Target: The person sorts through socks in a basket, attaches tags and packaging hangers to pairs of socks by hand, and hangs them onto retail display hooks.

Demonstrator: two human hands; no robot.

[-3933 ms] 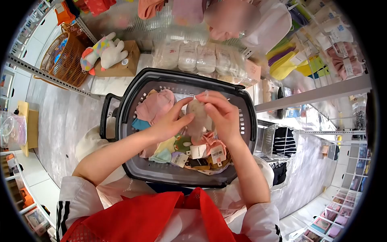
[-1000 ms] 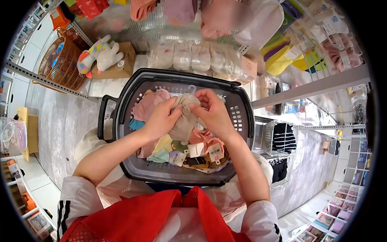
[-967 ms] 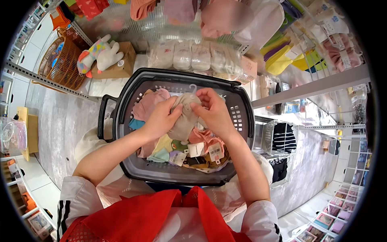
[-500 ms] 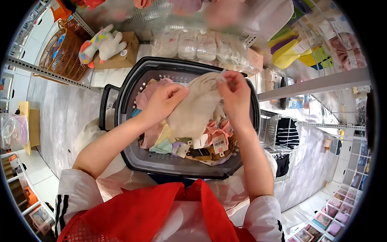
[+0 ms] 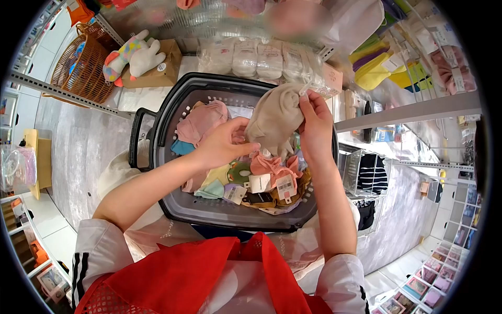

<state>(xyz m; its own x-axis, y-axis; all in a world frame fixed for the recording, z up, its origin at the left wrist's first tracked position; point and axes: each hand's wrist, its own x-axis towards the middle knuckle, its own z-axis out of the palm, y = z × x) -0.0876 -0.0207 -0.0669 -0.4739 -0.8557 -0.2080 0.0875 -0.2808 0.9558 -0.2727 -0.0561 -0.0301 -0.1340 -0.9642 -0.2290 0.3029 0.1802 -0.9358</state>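
Observation:
A soft beige cloth piece [image 5: 274,118], gathered at its top, hangs over the basket; its exact kind I cannot make out. My right hand [image 5: 315,123] pinches its upper right edge, beside a small clear plastic tab. At the cloth's lower left is my left hand [image 5: 230,140], thumb and fingers apart, close against the fabric. Below lies a dark grey basket [image 5: 183,209] holding a pink cloth item [image 5: 201,123], a coral ruffled item [image 5: 274,170] and several others with white tags.
Plastic-wrapped white packs [image 5: 256,58] line the shelf behind the basket. A plush toy [image 5: 138,57] rests on a cardboard box [image 5: 167,65], near a wicker basket [image 5: 81,68]. At right, a metal shelf edge [image 5: 408,110] juts out above a wire basket [image 5: 361,172].
The beige cloth has moved up and right with my right hand and bunched together. My left hand has opened and shifted right and down, uncovering more of the pink item.

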